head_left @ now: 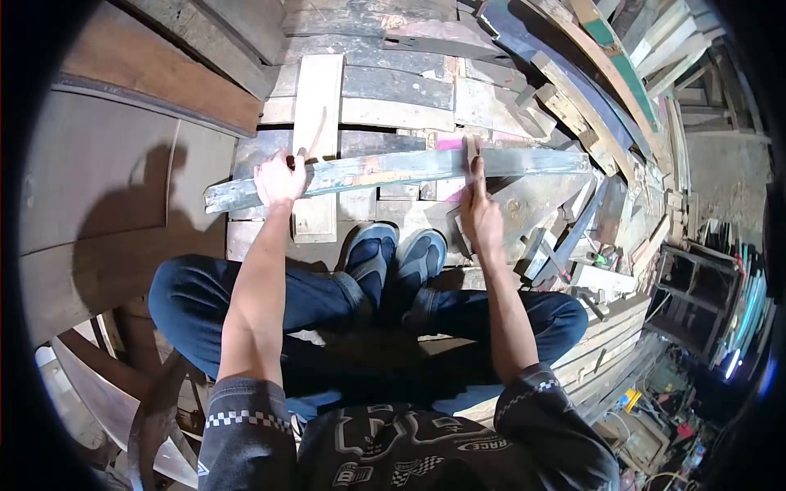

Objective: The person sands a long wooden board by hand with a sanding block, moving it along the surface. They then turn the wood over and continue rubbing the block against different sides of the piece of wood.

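A long, weathered wooden beam with worn blue-grey paint lies crosswise before me. My left hand is closed around it close to its left end, and something dark shows by the thumb. Under that end runs a pale plank, pointing away from me. My right hand grips a small wooden piece that lies across the beam right of its middle, index finger stretched along it. Whether this piece is a tool's handle or a loose block I cannot tell.
My sandalled feet rest on the plank floor just below the beam. Scrap boards pile up at the right and far right. A wooden panel stands at the left. A dark crate and clutter lie at the lower right.
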A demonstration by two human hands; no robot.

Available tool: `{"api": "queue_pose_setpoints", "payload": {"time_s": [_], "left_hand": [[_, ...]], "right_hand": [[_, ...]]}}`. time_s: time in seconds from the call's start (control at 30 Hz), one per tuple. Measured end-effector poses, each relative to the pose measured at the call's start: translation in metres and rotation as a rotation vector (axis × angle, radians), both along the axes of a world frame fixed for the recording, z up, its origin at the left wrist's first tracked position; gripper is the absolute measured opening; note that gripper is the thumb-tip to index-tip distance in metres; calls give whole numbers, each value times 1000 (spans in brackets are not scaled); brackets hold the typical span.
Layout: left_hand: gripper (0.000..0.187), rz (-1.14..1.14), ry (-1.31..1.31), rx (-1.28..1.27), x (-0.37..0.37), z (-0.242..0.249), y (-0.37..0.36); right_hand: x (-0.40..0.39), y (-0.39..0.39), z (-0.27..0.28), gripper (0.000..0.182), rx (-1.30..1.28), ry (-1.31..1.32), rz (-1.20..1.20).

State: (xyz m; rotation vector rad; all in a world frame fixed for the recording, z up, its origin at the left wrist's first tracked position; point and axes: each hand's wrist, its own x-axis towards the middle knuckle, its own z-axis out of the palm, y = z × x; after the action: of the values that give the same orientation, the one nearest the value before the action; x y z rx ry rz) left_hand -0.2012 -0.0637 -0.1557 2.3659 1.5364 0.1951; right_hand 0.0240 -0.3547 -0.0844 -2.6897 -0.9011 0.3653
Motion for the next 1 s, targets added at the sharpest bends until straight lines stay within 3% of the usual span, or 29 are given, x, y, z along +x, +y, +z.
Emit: {"api": "queue_pose_setpoints", "payload": {"time_s": [0.07,0.1,0.13,0.17,0.27,0.3,0.33,0.4,0.47,0.5,0.53,0.6,0.63,0.67,0.73,0.77,0.87,0.93,0.97,1.0], "left_hand": [[34,-5,21,-7,1,3,0],[33,-3,8,-19,1,-1,1],[34,1,3,-17,1,-2,3],[35,1,2,-18,1,-3,2],[37,12,-4,-14,1,-7,2],[37,7,-6,-6,-2,-9,2],[37,1,-12,4,-1,-7,1],[36,-18,-15,16,-1,-8,1],[35,-19,3,-12,0,-4,1],[36,-13,-6,-7,0,-5,0],[34,-26,-16,37,-1,-9,1],[30,-49,-35,125,-4,-15,1],[29,-38,-47,100,-2,-7,-2],[29,-45,-56,94,-1,-4,-1],[29,-53,-69,78,-2,-3,-1],[29,-53,-55,83,-1,-3,-1],[30,-33,-51,81,0,-3,-3],[30,-36,-46,44,0,0,-4],[30,-32,-52,33,1,3,-5],[30,-23,-59,24,1,5,-4]], "right_hand": [[-11,-7,-21,67,124,11,73],[-9,-21,-47,67,-4,-13,229],[-25,-7,-24,68,127,67,223],[-22,-9,-32,69,85,26,234],[0,-14,-19,70,-16,32,177],[10,-8,-5,70,-126,40,31],[19,-12,0,68,49,32,1],[24,-13,1,70,23,56,-24],[21,-27,-36,56,140,60,153],[17,-31,-39,33,195,37,232],[11,-21,-13,34,205,109,130],[45,-29,-12,66,-139,163,124],[57,-37,-7,66,96,90,117],[76,-43,-1,66,-27,47,19],[91,-50,-8,66,12,7,-75],[89,-53,-21,66,91,-33,72],[64,-49,-6,69,-29,119,323],[87,-47,19,68,-153,68,250],[116,-65,-18,70,67,-26,198],[121,-64,-10,73,10,-34,63]]}}
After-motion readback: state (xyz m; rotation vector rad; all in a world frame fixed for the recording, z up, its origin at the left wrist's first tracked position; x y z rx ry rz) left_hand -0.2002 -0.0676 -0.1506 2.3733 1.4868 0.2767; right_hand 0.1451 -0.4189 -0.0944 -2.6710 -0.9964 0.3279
